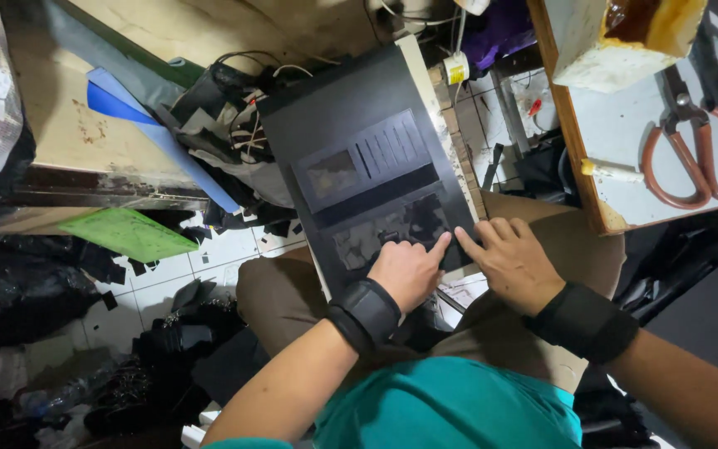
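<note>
Where fingers (pixel 440 244) press: perhaps black sheet (pixel 359 179)

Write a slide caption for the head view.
Both hands, left hand and right hand, press on a black panel resting across the person's lap.

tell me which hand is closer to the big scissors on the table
Right. The right hand rests on the black panel's lower edge, nearer the scissors lying up and to its right; the left hand sits farther away.

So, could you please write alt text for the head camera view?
A seated person presses both hands, left hand and right hand, onto a black board resting on their lap. Large scissors lie on a table at right.
</note>
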